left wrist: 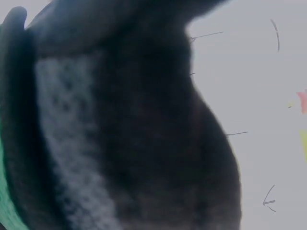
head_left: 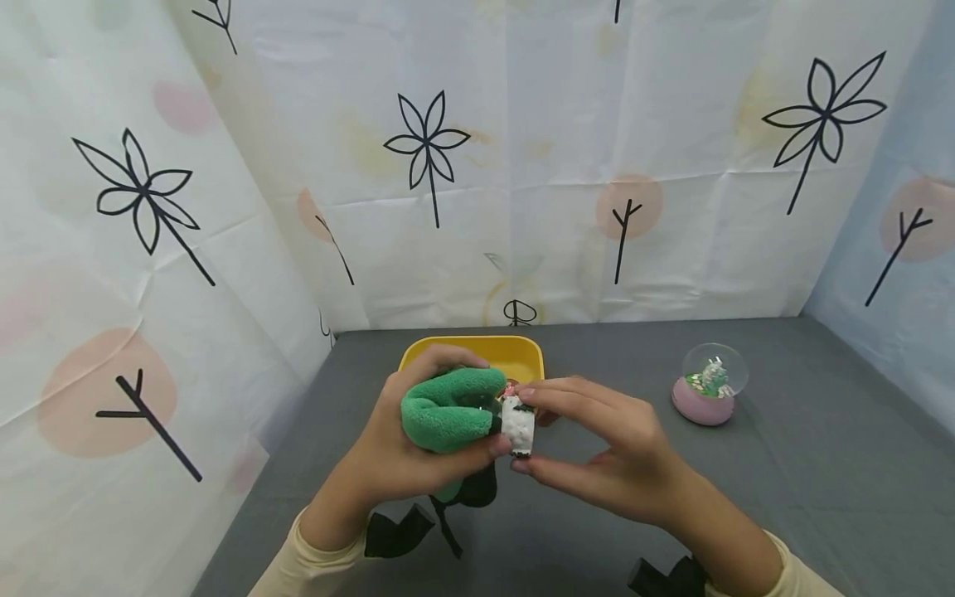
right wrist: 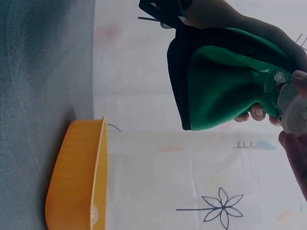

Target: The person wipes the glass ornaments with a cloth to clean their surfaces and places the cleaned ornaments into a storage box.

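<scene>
As the head view shows it, the person's left grip [head_left: 391, 464] is curled around a folded, fuzzy green cloth [head_left: 448, 429] with black trim [right wrist: 178, 86], and the right grip [head_left: 634, 456] pinches a small white figurine [head_left: 518, 427], thumb beneath and fingers on top. The figurine is held up over the gray counter [head_left: 612, 356], right beside the cloth's edge; whether those two touch I can't tell. Beyond the left grip, partly hidden, sits a yellow bin [head_left: 522, 355]; well apart to the right stands a snow globe [head_left: 712, 380] on a pink base [head_left: 703, 408] (the left wrist view is too dark to help me). I judge the step in hand to be careful two-handed work, with cloth and figurine at close quarters. The next move, as I read it, calls for a light, steady pinch on the figurine and a firm hold on the cloth, so neither slips.
</scene>
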Demonstrator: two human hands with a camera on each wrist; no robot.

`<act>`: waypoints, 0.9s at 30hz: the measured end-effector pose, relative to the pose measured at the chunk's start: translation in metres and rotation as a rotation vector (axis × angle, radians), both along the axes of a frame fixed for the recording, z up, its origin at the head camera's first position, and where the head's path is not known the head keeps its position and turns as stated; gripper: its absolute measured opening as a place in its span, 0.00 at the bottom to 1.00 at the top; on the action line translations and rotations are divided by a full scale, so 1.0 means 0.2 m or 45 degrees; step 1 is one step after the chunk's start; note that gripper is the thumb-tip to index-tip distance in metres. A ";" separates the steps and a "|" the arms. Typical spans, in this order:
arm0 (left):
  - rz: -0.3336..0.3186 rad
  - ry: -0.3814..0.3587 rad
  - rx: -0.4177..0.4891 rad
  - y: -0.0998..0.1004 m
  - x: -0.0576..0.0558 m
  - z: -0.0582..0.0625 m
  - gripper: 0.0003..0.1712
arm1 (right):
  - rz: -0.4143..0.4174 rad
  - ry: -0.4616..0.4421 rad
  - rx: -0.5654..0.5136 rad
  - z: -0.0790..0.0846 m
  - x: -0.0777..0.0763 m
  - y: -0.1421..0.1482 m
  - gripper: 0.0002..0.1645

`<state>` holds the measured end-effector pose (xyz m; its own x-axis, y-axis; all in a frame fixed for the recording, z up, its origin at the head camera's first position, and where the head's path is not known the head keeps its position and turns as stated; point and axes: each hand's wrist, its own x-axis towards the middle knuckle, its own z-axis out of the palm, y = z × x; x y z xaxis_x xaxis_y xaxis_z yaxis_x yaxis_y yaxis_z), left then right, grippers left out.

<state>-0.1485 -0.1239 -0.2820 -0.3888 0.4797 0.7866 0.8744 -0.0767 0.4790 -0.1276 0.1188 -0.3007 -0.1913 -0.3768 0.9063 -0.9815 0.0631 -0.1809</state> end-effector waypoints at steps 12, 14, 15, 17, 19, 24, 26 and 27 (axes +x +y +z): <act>0.045 0.015 -0.034 0.00 0.00 0.00 0.36 | 0.042 -0.290 0.018 -0.01 0.01 0.01 0.30; 0.047 0.022 -0.031 0.00 -0.01 -0.01 0.38 | 0.048 -0.310 0.015 -0.01 0.02 0.01 0.31; 0.050 0.023 -0.030 0.00 -0.01 -0.01 0.38 | 0.039 -0.319 0.012 -0.01 0.02 0.01 0.31; 0.055 0.013 -0.029 0.00 -0.01 0.00 0.39 | 0.001 -0.340 0.009 0.00 0.02 0.02 0.32; 0.058 -0.007 -0.032 -0.01 -0.01 0.00 0.39 | -0.048 -0.379 0.000 0.00 0.03 0.03 0.34; 0.056 -0.052 -0.041 -0.01 -0.01 0.00 0.40 | -0.091 -0.518 -0.044 0.00 0.03 0.05 0.36; 0.060 -0.058 -0.045 -0.01 0.00 0.00 0.40 | -0.054 -0.568 -0.075 0.00 0.03 0.06 0.35; 0.064 -0.060 -0.047 -0.01 0.00 0.00 0.41 | -0.037 -0.593 -0.090 0.00 0.03 0.06 0.34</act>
